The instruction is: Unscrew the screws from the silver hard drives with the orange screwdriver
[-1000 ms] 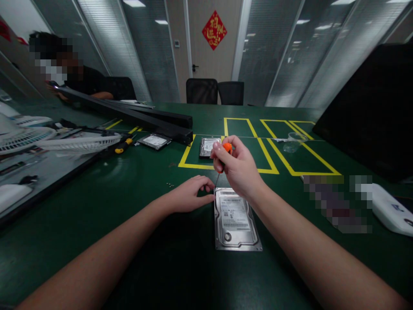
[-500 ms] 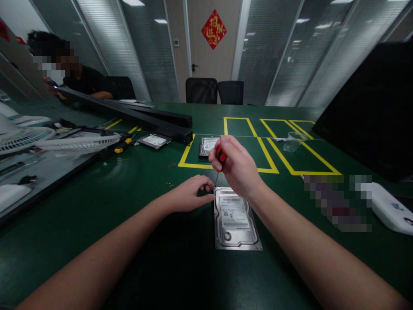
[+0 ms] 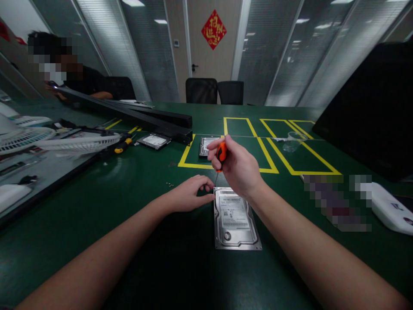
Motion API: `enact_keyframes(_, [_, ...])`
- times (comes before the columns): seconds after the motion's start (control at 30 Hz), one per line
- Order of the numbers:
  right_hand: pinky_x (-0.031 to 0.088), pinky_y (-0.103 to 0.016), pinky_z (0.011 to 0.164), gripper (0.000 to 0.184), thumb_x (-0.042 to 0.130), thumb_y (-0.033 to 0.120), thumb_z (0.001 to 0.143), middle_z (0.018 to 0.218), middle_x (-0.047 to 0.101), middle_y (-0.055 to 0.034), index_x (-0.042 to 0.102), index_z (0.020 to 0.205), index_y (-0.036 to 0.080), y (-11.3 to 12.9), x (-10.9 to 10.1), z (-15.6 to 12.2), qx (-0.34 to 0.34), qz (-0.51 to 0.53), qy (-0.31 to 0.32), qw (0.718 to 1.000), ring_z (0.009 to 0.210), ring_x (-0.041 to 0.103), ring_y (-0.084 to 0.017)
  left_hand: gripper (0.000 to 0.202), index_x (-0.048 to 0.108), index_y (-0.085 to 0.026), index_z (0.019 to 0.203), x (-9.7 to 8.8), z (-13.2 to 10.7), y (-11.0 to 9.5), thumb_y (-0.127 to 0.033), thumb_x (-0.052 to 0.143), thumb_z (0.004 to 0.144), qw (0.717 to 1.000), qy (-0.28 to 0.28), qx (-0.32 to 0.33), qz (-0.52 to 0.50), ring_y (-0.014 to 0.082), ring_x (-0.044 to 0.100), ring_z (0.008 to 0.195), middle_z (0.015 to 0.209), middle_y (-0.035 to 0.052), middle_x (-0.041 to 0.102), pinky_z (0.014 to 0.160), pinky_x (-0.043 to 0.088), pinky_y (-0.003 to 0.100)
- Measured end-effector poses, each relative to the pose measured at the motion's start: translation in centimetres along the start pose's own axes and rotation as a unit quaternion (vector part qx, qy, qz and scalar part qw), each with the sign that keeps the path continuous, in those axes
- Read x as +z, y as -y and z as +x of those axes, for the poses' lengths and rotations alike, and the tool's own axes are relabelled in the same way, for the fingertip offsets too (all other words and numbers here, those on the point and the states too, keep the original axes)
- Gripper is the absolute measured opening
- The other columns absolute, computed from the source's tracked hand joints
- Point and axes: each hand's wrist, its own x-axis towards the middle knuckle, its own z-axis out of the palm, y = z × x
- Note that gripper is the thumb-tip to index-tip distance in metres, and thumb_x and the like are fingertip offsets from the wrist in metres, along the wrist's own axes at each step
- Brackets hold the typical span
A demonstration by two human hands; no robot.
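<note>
I look down on the green surface (image 3: 97,224), with yellow taped boxes at its far side. The hard drive (image 3: 235,217) lies flat and label up at the middle, near me, with its cover on. My left hand (image 3: 190,194) rests on the surface just beside the drive's far left corner, fingers loosely curled and holding nothing. My right hand (image 3: 240,168) hovers over that corner, fingers closed round the orange screwdriver (image 3: 221,151), whose thin shaft points down at the corner. A few tiny screws (image 3: 170,184) lie loose to the left, so I judge some are out; the cover is not yet off.
</note>
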Motion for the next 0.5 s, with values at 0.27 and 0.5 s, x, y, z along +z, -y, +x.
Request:
enact_keyframes(0.27, [0.035,-0.028,0.055,0.04,0.084,0.051,0.083,0.078,0.069,0.0029,0.054,0.086,0.025,-0.1,0.09,-0.07,-0.008,-0.021,-0.026,0.999,0.058,0.052,-0.01,0.028,0.065,-0.018,0.111,0.04,0.01,0.16,-0.042,0.066,0.097,1.0,0.001,-0.007,0.007,0.0229,0.062,0.096,0.104,0.0071,0.067,0.086,0.053,0.037])
enact_keyframes(0.5, [0.044,-0.029,0.064,0.032,0.069,0.051,0.095,0.083,0.069,-0.0014,0.066,0.087,0.021,-0.2,-0.14,0.08,-0.008,-0.01,-0.022,1.0,0.067,0.059,-0.012,0.026,0.065,-0.019,0.111,0.13,0.01,0.29,-0.041,0.066,0.097,1.0,-0.003,0.002,0.0,0.022,0.061,0.095,0.104,0.0064,0.066,0.085,0.052,0.036])
